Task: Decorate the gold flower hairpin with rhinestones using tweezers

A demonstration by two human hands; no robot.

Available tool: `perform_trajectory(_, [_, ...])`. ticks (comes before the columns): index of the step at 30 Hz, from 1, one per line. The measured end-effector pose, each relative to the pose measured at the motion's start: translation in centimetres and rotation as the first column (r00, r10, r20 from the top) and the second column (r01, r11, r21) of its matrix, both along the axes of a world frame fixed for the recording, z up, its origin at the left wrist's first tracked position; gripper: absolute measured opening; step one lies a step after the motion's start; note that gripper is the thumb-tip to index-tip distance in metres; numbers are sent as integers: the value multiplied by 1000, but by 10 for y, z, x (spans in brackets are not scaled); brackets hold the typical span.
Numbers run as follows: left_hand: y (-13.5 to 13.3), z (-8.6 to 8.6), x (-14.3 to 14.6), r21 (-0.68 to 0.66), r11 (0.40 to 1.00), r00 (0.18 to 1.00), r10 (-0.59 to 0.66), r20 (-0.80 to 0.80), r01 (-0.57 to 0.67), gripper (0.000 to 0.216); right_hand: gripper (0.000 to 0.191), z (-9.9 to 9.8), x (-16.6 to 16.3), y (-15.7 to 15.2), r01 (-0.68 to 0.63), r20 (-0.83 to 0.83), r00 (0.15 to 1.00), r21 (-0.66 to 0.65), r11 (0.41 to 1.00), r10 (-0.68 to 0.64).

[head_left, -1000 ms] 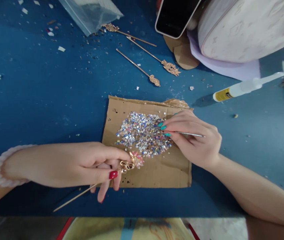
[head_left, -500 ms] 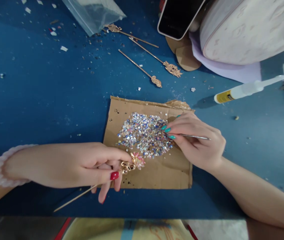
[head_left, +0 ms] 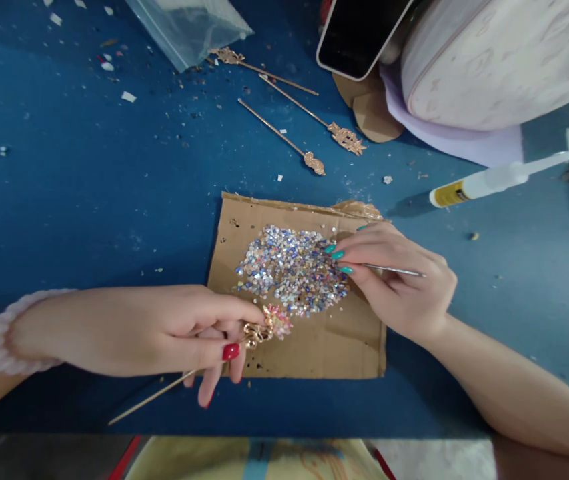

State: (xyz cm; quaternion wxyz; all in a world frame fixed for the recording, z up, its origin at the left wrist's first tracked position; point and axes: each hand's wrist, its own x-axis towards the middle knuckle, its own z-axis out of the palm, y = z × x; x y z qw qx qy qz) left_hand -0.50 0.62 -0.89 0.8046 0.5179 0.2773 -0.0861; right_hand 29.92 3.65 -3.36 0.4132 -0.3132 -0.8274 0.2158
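Pinched in my left hand (head_left: 204, 337) is a gold hairpin (head_left: 259, 333) with a pink flower-like head. Its long thin stick sticks out below my fingers toward the lower left. My right hand (head_left: 399, 280) is closed on a thin metal tool, perhaps tweezers (head_left: 397, 271), whose tip is hidden by the fingertips. Those fingertips are at the right side of a pile of small glittering rhinestones (head_left: 289, 267) in white, blue and purple. Under the pile lies a piece of brown cardboard (head_left: 334, 353), and the hairpin's head is over it, just below the stones.
Several gold hairpins (head_left: 314, 163) lie beyond the cardboard, near a clear plastic bag (head_left: 189, 27). A phone (head_left: 359, 37) and a large pale round object (head_left: 504, 60) stand at the back right. A glue bottle (head_left: 474, 187) lies right of the cardboard. White scraps dot the blue table (head_left: 89, 200).
My right hand has shifted very slightly to the right with the metal tool. My left hand and the hairpin stay almost still.
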Motion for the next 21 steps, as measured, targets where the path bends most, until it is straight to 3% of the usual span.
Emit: perform_trajectory(21, [0,-1,-1,11,1000,1000,-4,-14,4,55,20,-2,-2,1,-19,2,1000,-53,998,19])
